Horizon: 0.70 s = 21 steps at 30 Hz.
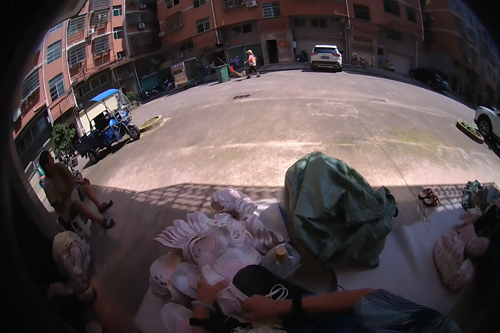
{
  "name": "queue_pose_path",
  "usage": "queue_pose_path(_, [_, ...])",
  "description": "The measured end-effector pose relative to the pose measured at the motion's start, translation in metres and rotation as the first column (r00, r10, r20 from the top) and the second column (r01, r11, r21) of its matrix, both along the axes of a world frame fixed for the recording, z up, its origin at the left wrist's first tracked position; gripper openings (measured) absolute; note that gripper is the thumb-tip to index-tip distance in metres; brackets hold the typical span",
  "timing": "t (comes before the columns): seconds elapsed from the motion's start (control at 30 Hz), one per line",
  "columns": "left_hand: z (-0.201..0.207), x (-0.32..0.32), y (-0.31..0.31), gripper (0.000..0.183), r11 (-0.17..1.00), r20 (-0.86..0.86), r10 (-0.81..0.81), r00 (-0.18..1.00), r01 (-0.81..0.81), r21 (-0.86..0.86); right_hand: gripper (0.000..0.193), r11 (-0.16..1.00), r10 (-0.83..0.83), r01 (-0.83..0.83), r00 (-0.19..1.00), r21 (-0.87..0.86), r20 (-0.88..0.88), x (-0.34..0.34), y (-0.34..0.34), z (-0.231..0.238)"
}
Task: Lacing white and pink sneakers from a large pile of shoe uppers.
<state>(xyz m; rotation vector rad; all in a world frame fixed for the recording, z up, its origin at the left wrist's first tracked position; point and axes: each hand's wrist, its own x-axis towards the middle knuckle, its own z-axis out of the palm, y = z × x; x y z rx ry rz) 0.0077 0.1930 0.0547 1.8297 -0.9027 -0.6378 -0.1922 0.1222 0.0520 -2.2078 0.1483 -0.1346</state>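
My left hand [209, 291] is closed on the left edge of a pale pink curved piece [231, 297] that looks like a shoe upper. At its other side, my right hand [259, 307] pinches the same piece with curled fingers; any smaller thing in them is hidden. Loops of thin white cord [276, 291] lie beside the right hand, over a black surface [261, 279]. Just beyond my hands rises a heap of similar pale pink pieces [208, 244], some nested in stacks. A clear plastic bottle [283, 260] with a tan cap stands right of the heap.
A large green sack [339, 211] stands ahead. More pale pieces lie in bundles at right [453, 258] and left [72, 255]. A seated person [66, 188] is at left. Beyond are sandals [428, 197], a blue three-wheeler [108, 125], parked cars and a walking person [251, 64].
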Motion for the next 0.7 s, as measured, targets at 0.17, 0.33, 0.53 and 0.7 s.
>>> queue_pose_path(0.17, [0.007,-0.005,0.003,0.040,0.995,0.018,0.078,0.997,-0.079,0.067,0.027,0.943,0.314,-0.306,0.948,0.129,-0.048,0.015,0.002,0.016])
queue_pose_path(0.33, [0.005,0.002,-0.007,0.040,0.996,0.064,0.090,0.994,-0.090,-0.008,0.026,0.915,0.389,-0.401,0.907,0.050,0.162,0.018,-0.004,0.027])
queue_pose_path(0.53, [0.008,0.005,0.008,0.052,0.983,-0.115,0.181,0.977,-0.180,0.022,0.017,0.967,0.250,-0.249,0.968,-0.049,0.001,0.013,-0.032,0.032])
queue_pose_path(0.7, [0.000,-0.009,0.044,0.037,0.895,-0.022,0.405,0.914,-0.402,-0.196,0.014,0.995,0.069,-0.070,0.997,-0.071,-0.016,0.010,-0.046,0.014])
